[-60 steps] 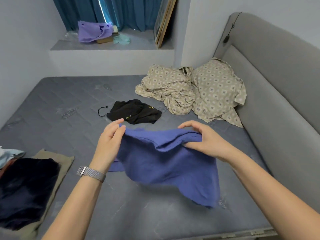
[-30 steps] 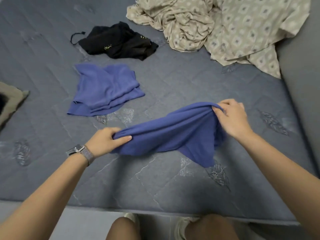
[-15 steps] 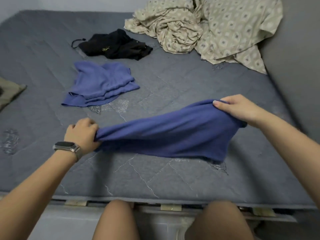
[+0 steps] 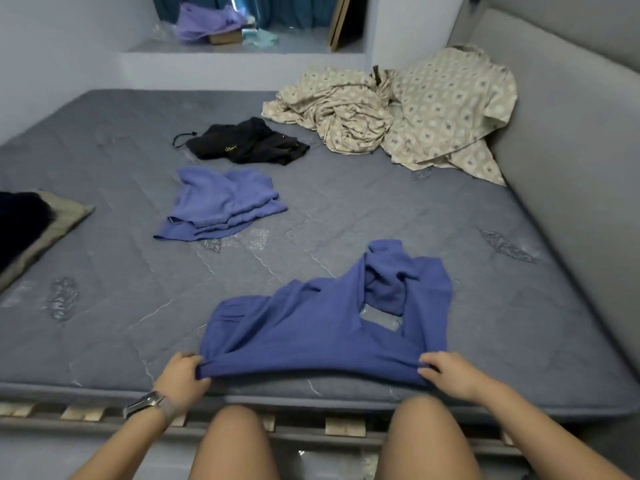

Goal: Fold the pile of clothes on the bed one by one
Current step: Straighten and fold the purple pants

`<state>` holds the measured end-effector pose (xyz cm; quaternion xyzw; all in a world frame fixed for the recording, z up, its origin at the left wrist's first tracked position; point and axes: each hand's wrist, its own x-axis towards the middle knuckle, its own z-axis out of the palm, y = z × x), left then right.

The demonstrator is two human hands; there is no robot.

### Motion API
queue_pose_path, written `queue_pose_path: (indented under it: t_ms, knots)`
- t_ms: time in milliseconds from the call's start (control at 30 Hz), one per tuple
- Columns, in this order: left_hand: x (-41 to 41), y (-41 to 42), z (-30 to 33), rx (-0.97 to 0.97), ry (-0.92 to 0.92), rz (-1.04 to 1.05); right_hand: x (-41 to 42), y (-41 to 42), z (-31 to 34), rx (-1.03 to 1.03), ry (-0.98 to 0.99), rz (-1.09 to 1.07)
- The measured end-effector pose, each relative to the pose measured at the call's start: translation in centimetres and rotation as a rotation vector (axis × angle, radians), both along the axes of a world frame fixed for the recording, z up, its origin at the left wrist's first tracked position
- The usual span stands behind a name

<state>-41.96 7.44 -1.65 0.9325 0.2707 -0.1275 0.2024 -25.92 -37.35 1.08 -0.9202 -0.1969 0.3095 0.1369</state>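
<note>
Two corners of the blue garment [image 4: 311,327], spread on the bed [image 4: 104,306] just beyond both hands, are pinched by left hand [image 4: 183,377] and right hand [image 4: 446,374]; bunched far side may be creased if folded unsmoothed.

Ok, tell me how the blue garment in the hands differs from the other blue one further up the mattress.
The blue garment being held lies spread near the mattress edge, gripped at its near corners by the left hand and right hand; the bunched blue garment lies untouched further up. The held one looks a darker blue, with a gap showing mattress; the bunched one is paler, in layered folds. Both are plain blue cloth.
</note>
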Motion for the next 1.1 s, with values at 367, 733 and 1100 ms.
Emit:
queue_pose_path:
  t_ms: [367,733,1100]
  knots:
    - [-1.7,-8.8,10.3,-0.526,-0.635,0.054,-6.6,8.1,4.9,0.586,-0.073,-0.146]
    - [-2.5,-16.2,21.6,-0.736,-0.868,-0.432,-10.9,13.5,16.9,0.977,0.104,-0.221]
    - [3.0,-16.0,25.4,-0.151,-0.765,-0.147,-7.3,11.3,33.3,0.785,-0.512,-0.212]
